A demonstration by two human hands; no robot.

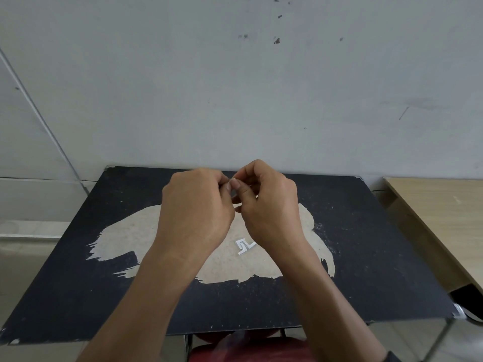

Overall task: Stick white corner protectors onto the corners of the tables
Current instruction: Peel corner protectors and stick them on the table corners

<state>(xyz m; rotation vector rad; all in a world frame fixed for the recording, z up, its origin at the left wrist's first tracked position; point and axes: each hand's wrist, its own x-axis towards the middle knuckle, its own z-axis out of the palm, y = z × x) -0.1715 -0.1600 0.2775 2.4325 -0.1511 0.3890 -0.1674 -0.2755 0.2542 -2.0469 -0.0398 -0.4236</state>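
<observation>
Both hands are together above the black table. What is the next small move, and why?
Probably draw the fingertips gently apart, to peel what they hold. The left hand and the right hand both pinch a small piece, mostly hidden by the fingers, above the black table. It seems not yet ready for a corner. More white pieces lie on the worn patch below.

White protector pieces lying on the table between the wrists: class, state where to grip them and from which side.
Probably pinch the near-left end of the white protector pieces, coming from above and the left. They lie flat on the worn patch of the table, so only thin edges offer purchase, and the wrist of the right hand overhangs their right end.
</observation>
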